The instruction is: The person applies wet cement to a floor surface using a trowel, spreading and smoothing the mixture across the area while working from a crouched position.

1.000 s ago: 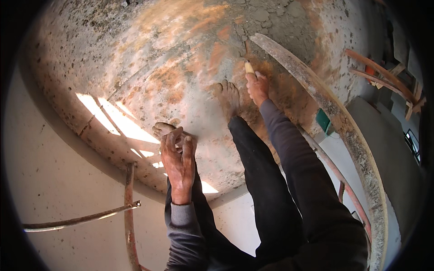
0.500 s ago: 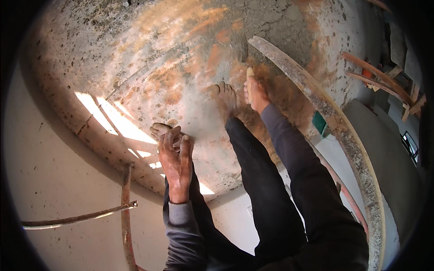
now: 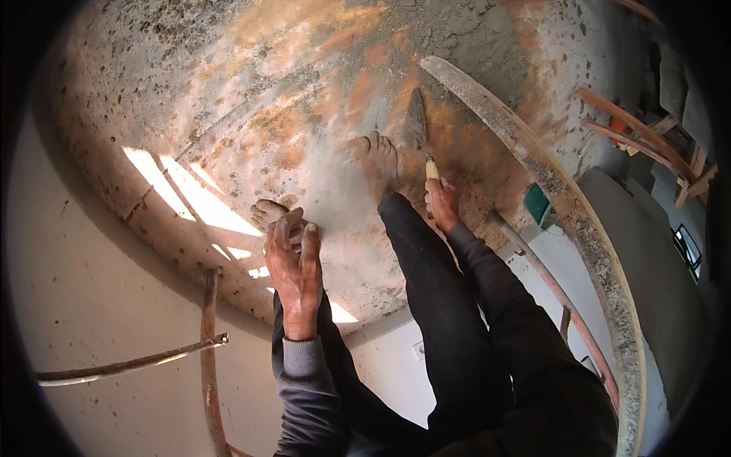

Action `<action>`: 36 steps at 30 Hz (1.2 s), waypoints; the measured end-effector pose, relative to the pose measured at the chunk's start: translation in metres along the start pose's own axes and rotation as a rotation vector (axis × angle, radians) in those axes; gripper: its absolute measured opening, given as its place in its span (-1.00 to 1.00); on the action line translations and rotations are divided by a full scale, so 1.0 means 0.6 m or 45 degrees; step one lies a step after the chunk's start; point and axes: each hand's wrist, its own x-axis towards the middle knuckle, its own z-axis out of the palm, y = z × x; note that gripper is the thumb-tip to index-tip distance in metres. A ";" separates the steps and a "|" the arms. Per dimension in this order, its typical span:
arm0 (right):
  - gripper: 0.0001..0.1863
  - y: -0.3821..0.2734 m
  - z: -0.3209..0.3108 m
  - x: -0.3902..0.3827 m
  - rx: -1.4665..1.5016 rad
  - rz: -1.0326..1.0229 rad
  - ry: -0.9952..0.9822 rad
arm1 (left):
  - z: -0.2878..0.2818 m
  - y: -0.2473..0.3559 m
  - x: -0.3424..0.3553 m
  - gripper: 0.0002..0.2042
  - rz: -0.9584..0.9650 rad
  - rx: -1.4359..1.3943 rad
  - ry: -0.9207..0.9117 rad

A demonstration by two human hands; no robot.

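Indoor building site, shown by grey mortar on a stained, spattered work surface, a pointed trowel, rusty poles nearby, and rough timber pieces at right.

The right hand is concealing part of the trowel handle. The left hand is partly covering the left foot. The long board is extending beyond the lower edge.

Trowel in the right hand

pointed trowel, grey blade, pale handle, tip pointing forward, beside the right foot
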 end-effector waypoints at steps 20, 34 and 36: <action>-0.67 -0.120 -0.101 0.086 0.282 -0.024 -0.075 | 0.019 0.014 -0.002 -0.68 0.073 0.116 -0.067; -0.57 -0.112 -0.211 0.034 0.780 -0.084 -0.592 | 0.023 0.018 0.006 -0.69 0.015 0.054 -0.080; -0.54 -0.076 -0.199 0.020 0.825 0.055 -0.452 | 0.021 0.009 0.006 -0.69 0.046 0.063 -0.068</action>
